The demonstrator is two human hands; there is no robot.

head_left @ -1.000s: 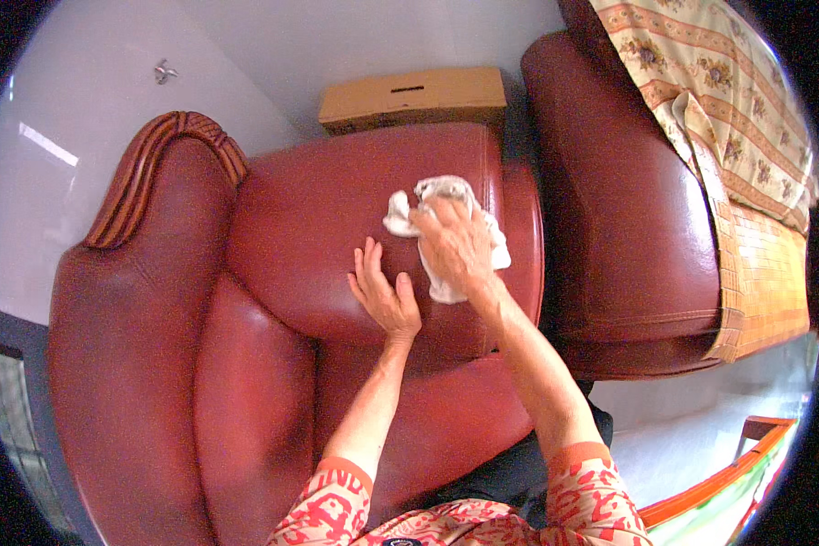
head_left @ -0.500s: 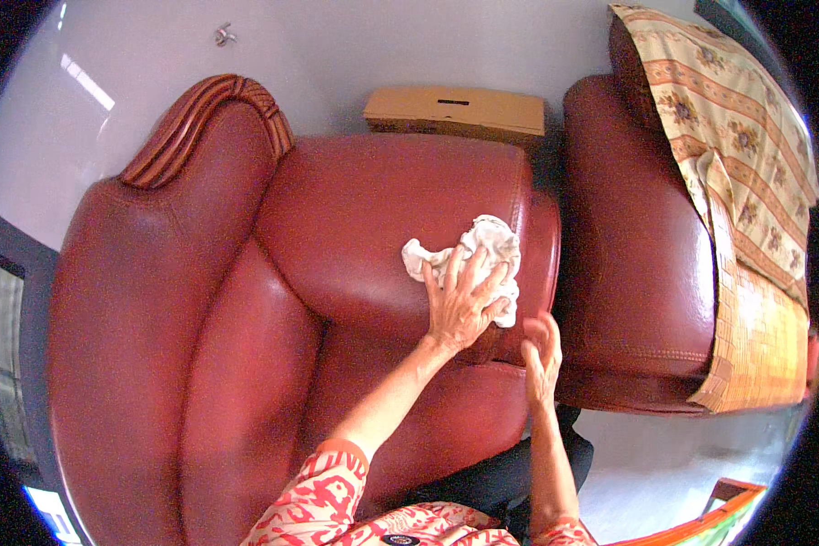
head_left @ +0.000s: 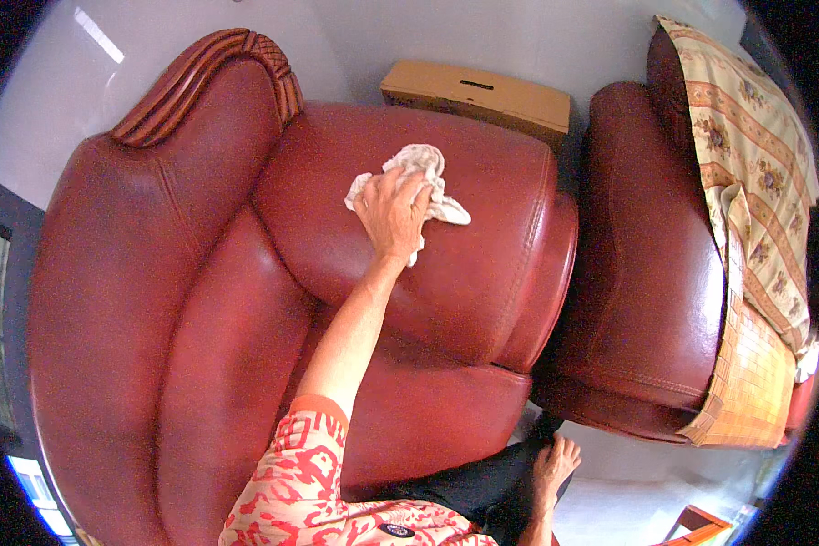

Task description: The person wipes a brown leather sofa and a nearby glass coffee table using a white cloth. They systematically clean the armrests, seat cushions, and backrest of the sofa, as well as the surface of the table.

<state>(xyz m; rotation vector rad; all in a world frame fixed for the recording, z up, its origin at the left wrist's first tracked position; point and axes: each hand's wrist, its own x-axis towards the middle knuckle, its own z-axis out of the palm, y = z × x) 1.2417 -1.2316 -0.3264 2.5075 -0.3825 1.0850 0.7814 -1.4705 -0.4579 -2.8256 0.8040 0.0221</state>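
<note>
A crumpled white cloth [head_left: 419,164] lies on the broad padded arm [head_left: 473,264] of a dark red leather sofa. My left hand [head_left: 393,214] presses down on it, fingers bent into its folds, with cloth bunching out on several sides. Down by my black-trousered knee [head_left: 482,478], my right hand [head_left: 555,464] is empty. Its fingers are loosely bent and slightly apart, close to or resting on the knee.
The sofa's tall back [head_left: 109,300] with carved wooden trim [head_left: 214,77] rises at left. A brown cardboard box [head_left: 478,91] sits behind the arm against the wall. Across a narrow gap at right stands another red leather seat [head_left: 646,264], with a floral cloth [head_left: 755,173] and woven mat [head_left: 746,373].
My left hand has slid the cloth away from the arm's front edge, farther and to the left. My right hand has dropped back from the arm to my knee. The view has shifted slightly.
</note>
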